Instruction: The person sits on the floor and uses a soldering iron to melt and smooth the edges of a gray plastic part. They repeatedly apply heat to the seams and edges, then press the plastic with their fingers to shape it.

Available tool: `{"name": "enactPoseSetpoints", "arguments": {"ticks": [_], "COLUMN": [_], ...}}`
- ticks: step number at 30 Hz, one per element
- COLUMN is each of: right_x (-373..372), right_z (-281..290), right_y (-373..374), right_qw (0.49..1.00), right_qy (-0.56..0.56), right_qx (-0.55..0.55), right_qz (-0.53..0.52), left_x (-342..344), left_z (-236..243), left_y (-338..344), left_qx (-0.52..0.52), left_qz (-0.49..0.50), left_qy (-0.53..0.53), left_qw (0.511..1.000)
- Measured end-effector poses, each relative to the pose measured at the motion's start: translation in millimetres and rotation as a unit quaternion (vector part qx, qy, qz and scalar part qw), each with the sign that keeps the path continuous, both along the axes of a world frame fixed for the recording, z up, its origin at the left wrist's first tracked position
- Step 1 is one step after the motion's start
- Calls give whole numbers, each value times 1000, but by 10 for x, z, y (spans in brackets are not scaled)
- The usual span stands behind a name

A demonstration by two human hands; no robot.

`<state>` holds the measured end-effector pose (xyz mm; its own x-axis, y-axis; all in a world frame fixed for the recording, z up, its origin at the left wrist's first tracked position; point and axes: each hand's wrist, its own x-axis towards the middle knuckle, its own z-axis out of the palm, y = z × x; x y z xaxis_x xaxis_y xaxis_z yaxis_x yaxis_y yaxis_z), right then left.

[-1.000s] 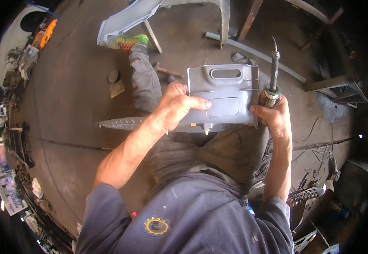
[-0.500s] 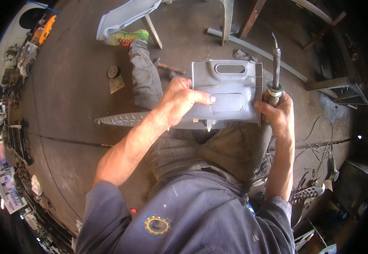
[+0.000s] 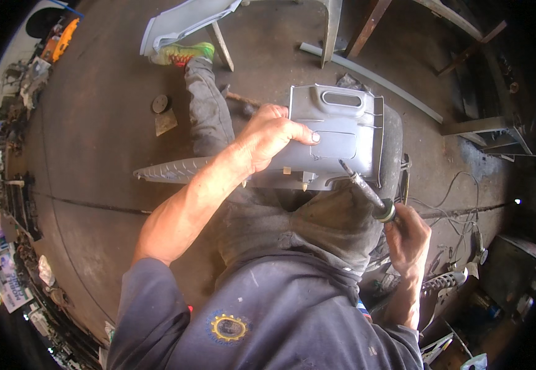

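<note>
Left hand (image 3: 272, 137): fingers clamped on the left edge of the grey moulded panel (image 3: 336, 147), thumb laid on its front face. Panel positioned over the thighs (image 3: 336, 216); whether it rests on them cannot be told. Its oval slot (image 3: 342, 98) is by the top edge; a long tapering part (image 3: 169, 170) extends left beyond the left forearm (image 3: 191, 203). Right hand (image 3: 408, 234): fingers closed round the handle of the soldering iron (image 3: 366, 190), which slants up and left. Its tip stands before the panel's lower right area; contact cannot be determined. Floor (image 3: 107, 123): round disc (image 3: 160, 103) left of the panel, grey strip (image 3: 373, 80) beyond its top edge, loose cables (image 3: 459, 216) to its right
</note>
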<state>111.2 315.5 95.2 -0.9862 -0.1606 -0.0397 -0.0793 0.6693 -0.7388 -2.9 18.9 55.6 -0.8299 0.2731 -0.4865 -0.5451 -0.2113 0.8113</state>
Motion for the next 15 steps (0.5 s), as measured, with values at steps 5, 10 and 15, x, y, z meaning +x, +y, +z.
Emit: {"name": "enactPoseSetpoints", "arguments": {"ticks": [5,10,15], "right_x": [187,362,297], "right_z": [-23,-69,-128], "right_y": [-126,-412,-625], "right_qw": [998,981,984], "right_qy": [-60,-140,-88], "right_qx": [6,-126,-133], "right_qz": [-28,-55,-75], "left_x": [23,-147,-461], "left_z": [23,182,283], "left_y": [-15,-29,39], "left_qx": [-13,5,26], "left_qz": [13,18,66], "left_qy": [14,34,73], "left_qw": [1000,999,995]}}
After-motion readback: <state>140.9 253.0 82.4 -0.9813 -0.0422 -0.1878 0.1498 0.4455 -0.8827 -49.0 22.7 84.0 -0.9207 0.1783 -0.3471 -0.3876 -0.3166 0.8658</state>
